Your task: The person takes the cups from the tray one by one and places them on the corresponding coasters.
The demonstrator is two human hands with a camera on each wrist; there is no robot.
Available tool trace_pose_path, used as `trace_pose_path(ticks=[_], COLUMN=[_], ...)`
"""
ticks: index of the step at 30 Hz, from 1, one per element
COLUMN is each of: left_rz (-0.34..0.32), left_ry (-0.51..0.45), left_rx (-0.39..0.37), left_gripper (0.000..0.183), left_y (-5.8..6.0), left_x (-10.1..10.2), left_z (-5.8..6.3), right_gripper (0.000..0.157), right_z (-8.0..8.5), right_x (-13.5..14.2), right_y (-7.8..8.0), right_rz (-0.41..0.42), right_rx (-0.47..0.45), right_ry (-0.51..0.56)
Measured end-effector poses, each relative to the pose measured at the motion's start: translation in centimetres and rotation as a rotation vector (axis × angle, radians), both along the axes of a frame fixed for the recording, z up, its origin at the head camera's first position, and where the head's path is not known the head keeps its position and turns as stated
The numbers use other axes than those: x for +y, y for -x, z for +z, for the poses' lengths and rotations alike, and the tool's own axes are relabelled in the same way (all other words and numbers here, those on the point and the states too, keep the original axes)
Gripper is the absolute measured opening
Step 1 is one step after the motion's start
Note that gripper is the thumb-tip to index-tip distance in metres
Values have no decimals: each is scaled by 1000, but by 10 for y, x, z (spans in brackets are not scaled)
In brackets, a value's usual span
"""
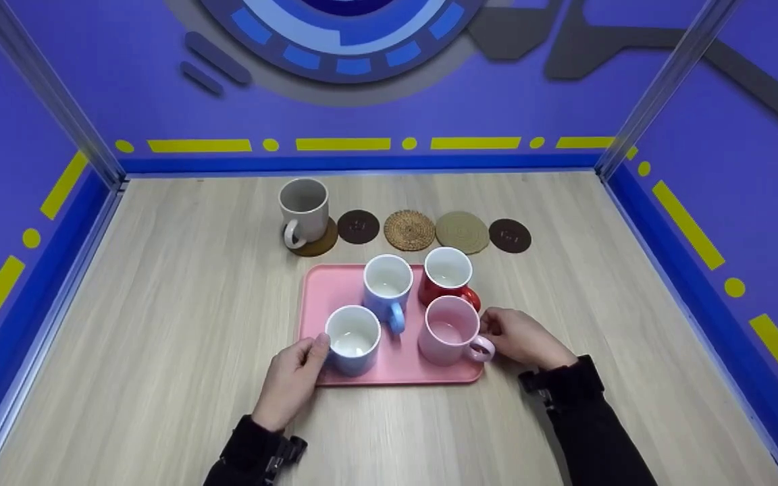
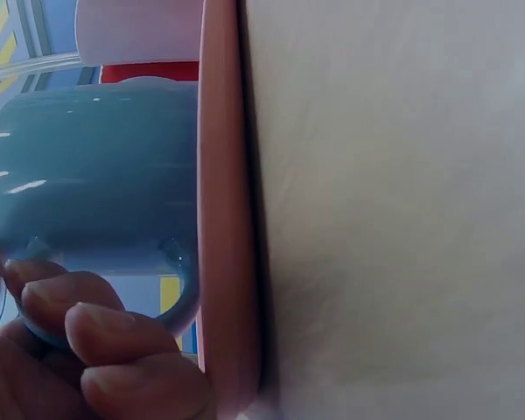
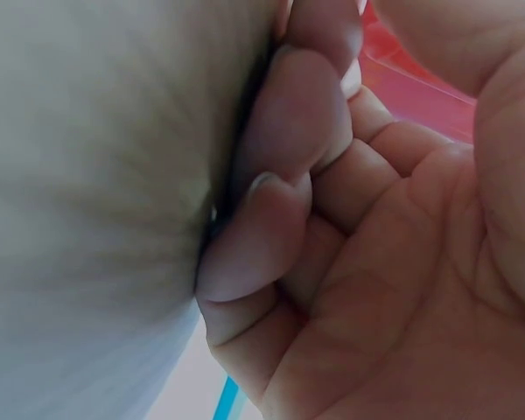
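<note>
On the pink tray point(image 1: 399, 374), a grey-blue mug point(image 1: 354, 364) stands at the front left. My left hand point(image 1: 291, 378) holds its handle, thumb up near the rim; in the left wrist view the curled fingers point(image 2: 114, 328) wrap the handle of this mug point(image 2: 96, 175). My right hand point(image 1: 521, 337) is at the tray's right edge, beside a pink mug point(image 1: 446, 347) and a red mug point(image 1: 433, 291). The right wrist view shows its fingers point(image 3: 289, 114) curled low against the table; I cannot tell whether they grip anything. A light blue mug point(image 1: 382, 300) stands at the tray's middle.
Behind the tray runs a row of coasters: dark brown point(image 1: 358, 227), woven point(image 1: 409, 230), beige point(image 1: 462, 233) and another dark brown one point(image 1: 510, 235). A grey mug point(image 1: 308, 219) stands on a brown coaster point(image 1: 321, 245) at the row's left end. Blue walls point(image 1: 362, 121) enclose the table.
</note>
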State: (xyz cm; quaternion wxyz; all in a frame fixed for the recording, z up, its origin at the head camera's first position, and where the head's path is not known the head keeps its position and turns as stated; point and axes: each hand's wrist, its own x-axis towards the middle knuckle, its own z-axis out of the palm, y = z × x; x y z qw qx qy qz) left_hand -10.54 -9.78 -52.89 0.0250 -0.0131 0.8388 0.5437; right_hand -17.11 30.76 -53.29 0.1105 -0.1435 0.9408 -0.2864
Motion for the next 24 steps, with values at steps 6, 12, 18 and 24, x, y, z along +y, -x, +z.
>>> trace_pose_path(ticks=[6, 12, 18, 24], left_rz=[-5, -10, -26, -73], left_ry=[-9, -28, -20, -33], left_rx=[-47, -94, -104, -109], left_gripper=[52, 51, 52, 48], left_y=[0, 0, 0, 0], left_x=[-2, -4, -6, -10], left_z=[3, 3, 4, 6], right_gripper=[13, 14, 13, 11], right_z=[1, 0, 1, 0], right_x=[0, 0, 0, 1], right_y=[0, 0, 0, 0], right_rz=[-10, -12, -14, -12], right_rx=[-20, -35, -39, -30], right_ry=[5, 15, 11, 10])
